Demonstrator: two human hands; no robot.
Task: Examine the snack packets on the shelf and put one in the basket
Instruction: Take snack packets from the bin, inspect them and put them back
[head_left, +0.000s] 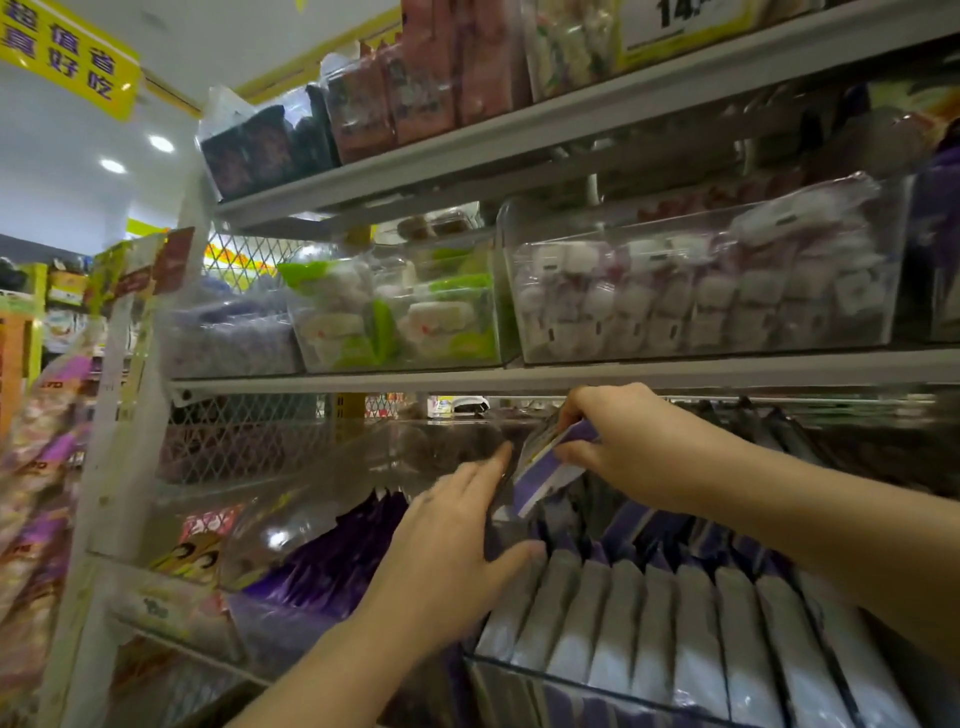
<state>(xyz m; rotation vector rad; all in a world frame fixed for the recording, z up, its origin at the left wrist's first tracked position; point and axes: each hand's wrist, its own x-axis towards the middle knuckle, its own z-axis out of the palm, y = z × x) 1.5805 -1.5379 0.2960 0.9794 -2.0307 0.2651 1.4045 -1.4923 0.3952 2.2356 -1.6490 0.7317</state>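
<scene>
My right hand (618, 441) pinches the top of a purple and white snack packet (545, 473), which stands tilted above a row of similar packets (675, 623) in a clear bin on the lower shelf. My left hand (457, 545) reaches in beside it with fingers straight, its fingertips by the packet's left edge and its thumb resting on the first packets of the row. The basket is out of view.
A clear bin of dark purple packets (332, 556) stands left of the row. The shelf above (571, 376) carries bins of green and white sweets (395, 317) and pale wrapped sweets (701, 296). More packets hang on the rack at far left (36, 467).
</scene>
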